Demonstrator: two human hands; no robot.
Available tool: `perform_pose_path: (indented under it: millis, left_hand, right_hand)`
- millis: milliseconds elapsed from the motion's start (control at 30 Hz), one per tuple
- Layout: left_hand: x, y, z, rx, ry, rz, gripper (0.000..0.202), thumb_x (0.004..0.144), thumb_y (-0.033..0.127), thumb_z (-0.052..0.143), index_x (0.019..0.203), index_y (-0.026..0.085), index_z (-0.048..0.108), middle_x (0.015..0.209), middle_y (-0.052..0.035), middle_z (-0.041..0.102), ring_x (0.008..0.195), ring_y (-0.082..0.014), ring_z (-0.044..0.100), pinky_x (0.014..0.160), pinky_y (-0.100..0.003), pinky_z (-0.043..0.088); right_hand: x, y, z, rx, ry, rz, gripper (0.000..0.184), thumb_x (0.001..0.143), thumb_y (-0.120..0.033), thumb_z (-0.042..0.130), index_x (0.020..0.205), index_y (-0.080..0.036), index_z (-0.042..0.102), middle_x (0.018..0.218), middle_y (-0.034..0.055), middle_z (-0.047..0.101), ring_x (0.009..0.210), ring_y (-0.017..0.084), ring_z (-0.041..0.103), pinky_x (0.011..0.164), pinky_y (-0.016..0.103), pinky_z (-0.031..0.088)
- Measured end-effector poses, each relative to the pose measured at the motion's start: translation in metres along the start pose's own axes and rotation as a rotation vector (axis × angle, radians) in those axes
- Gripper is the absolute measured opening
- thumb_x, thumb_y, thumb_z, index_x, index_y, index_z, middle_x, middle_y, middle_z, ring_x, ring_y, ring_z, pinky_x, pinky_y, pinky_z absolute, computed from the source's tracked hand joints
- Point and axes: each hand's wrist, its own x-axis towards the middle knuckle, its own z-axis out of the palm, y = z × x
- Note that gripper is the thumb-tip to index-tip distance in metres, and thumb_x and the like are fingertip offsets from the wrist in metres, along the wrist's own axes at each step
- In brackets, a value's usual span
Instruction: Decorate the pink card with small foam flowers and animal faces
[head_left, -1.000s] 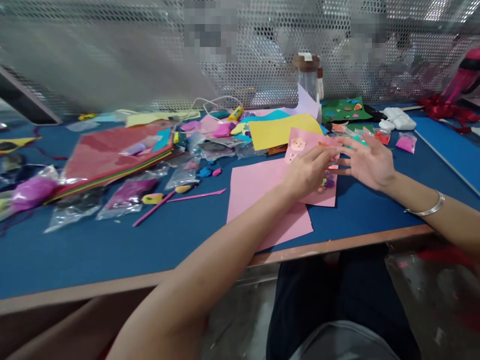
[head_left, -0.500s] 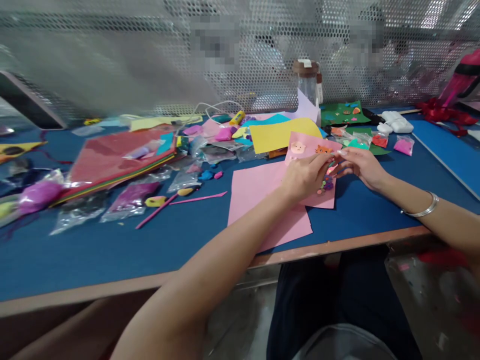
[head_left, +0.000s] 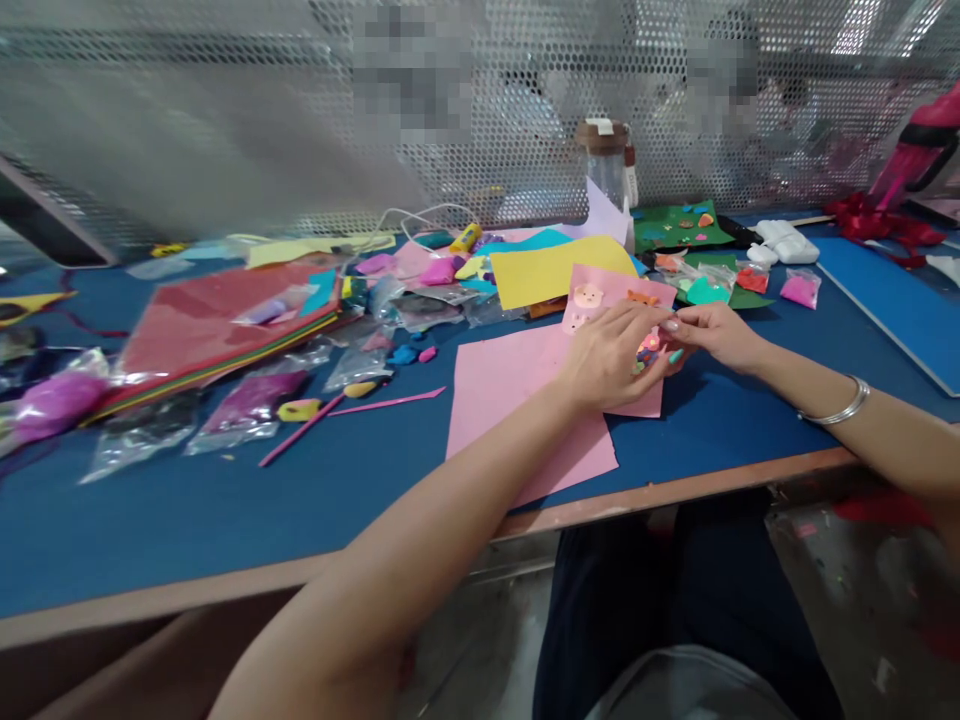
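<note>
My left hand point(head_left: 611, 355) rests on a small pink card point(head_left: 600, 295) that carries little animal faces and coloured stickers. Its fingers are curled and meet the fingertips of my right hand point(head_left: 711, 332) just above the card's right edge. My right hand is pinched, with a silver bangle point(head_left: 840, 408) on its wrist. What the fingertips hold is too small to make out. The card lies over a larger pink sheet point(head_left: 517, 400) on the blue table point(head_left: 300, 490).
A yellow sheet point(head_left: 555, 268), a stack of coloured foam sheets point(head_left: 217, 325), plastic bags of clay point(head_left: 247, 400), a pink stick point(head_left: 300, 430) and a jar point(head_left: 604, 165) crowd the table. A green sheet point(head_left: 679, 225) lies behind. Perforated metal screen at the back. Table edge point(head_left: 675, 490) runs near my lap.
My right hand went from spread open to a pinch and moved left to meet my left fingertips. The left hand stayed on the small card.
</note>
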Motion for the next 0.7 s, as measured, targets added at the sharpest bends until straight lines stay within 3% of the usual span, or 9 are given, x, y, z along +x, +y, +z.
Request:
perform_pose_path:
  millis: [133,300,533,700]
  left_hand:
    - [-0.0009,-0.0008,0.0013,0.052,-0.060,-0.043,0.028,0.087,0.032,0.036,0.097,0.011,0.051,0.086,-0.0106,0.062,0.081,-0.0197,0.057,0.067,-0.031,0.046]
    - [-0.0018,-0.0014,0.0027,0.111,-0.139,-0.073,0.028,0.088,0.031,0.031,0.080,0.012,0.050,0.071,-0.0084,0.059,0.063,-0.0158,0.054,0.052,-0.025,0.039]
    - [-0.0015,-0.0011,-0.0005,0.169,-0.037,0.142,0.032,0.089,0.028,0.032,0.067,0.013,0.050,0.059,-0.0046,0.056,0.056,-0.0119,0.049,0.049,-0.022,0.035]
    - [-0.0015,-0.0044,-0.0036,0.194,-0.006,0.158,0.035,0.089,0.030,0.034,0.062,0.014,0.048,0.054,-0.0025,0.054,0.053,-0.0105,0.047,0.048,-0.022,0.032]
  right_hand:
    - [-0.0028,-0.0021,0.0022,-0.073,-0.049,0.003,0.036,0.074,-0.049,0.053,0.064,-0.015,0.060,0.046,0.0008,0.060,0.041,0.013,0.058,0.042,0.023,0.047]
    - [-0.0031,-0.0010,0.0025,-0.009,-0.093,0.051,0.037,0.068,-0.051,0.058,0.069,-0.014,0.062,0.053,0.0037,0.063,0.048,0.016,0.061,0.048,0.027,0.050]
    - [-0.0017,-0.0001,0.0002,-0.056,-0.117,0.085,0.048,0.067,-0.057,0.056,0.060,-0.009,0.061,0.053,0.0069,0.063,0.047,0.014,0.060,0.048,0.025,0.049]
    - [-0.0045,-0.0040,0.0056,0.052,-0.121,0.174,0.043,0.066,-0.054,0.059,0.067,-0.011,0.058,0.051,0.0044,0.061,0.044,0.013,0.058,0.046,0.025,0.049]
